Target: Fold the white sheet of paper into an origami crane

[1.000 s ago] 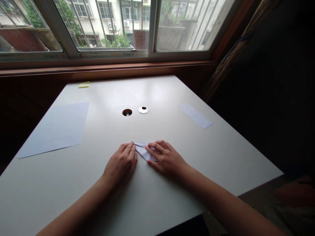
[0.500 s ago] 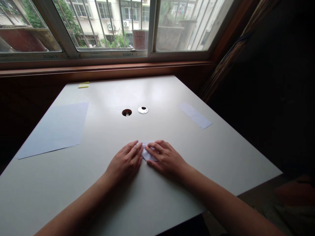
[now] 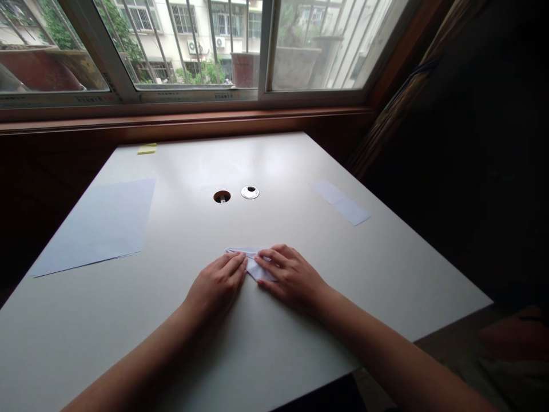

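Note:
A small folded piece of white paper [image 3: 253, 262] lies on the white table [image 3: 274, 337], near its front middle. My left hand [image 3: 218, 286] rests flat on the table with its fingers stretched out, the fingertips touching the paper's left side. My right hand [image 3: 291, 277] lies flat on the paper's right part, fingers extended and pressing it down. Much of the paper is hidden under both hands; a pointed tip shows at the upper left.
A large white sheet [image 3: 96, 226] lies at the left of the table. A narrow paper strip [image 3: 340, 201] lies at the right. A round cable hole [image 3: 222, 197] and a silver cap [image 3: 250, 192] sit mid-table. A yellow sticky pad [image 3: 146, 149] is at the back left.
My left hand slid right over the paper, then drew back slightly toward me, so the paper's left tip shows again. My right hand stayed in place.

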{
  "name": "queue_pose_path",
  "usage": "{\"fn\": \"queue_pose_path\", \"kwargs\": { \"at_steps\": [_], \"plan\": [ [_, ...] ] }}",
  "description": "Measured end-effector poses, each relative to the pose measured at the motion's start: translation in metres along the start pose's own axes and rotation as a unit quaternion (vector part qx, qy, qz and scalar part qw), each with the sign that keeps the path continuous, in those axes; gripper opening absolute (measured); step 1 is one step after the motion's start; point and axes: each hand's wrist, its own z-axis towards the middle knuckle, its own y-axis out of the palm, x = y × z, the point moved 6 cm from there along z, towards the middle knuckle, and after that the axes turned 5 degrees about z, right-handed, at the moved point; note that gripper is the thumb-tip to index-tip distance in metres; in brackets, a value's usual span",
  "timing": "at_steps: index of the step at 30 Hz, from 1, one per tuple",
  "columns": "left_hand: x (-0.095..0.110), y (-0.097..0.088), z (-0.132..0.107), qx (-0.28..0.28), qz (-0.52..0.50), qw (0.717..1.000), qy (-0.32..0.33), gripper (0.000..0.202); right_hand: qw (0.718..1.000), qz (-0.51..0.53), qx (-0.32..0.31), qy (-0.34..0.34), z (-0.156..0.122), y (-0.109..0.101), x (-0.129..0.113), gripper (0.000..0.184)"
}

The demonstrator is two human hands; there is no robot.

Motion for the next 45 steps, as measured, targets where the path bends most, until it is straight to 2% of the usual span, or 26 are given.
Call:
{"fn": "queue_pose_path", "kwargs": {
  "at_steps": [5, 13, 24, 30, 45],
  "plan": [
    [-0.001, 0.0, 0.0, 0.004, 0.008, 1.0, -0.004, 0.03, 1.0, 0.007, 0.003, 0.004, 0.0, 0.0, 0.001, 0.05],
    [0.0, 0.002, -0.001, -0.035, 0.019, 0.999, 0.003, 0.036, 1.0, 0.017, 0.004, 0.005, 0.001, -0.002, 0.0, 0.051],
    [-0.002, 0.004, -0.002, -0.006, -0.009, 1.0, -0.024, 0.033, 0.999, 0.018, 0.024, -0.011, 0.001, -0.005, 0.0, 0.048],
    [-0.003, 0.006, -0.003, -0.012, -0.03, 0.998, -0.046, 0.034, 0.999, 0.022, 0.036, -0.019, -0.002, -0.007, 0.0, 0.047],
    [-0.006, 0.005, -0.003, -0.005, -0.039, 0.998, -0.046, 0.034, 0.997, 0.034, 0.046, -0.043, -0.008, -0.01, 0.008, 0.041]
  ]
}}
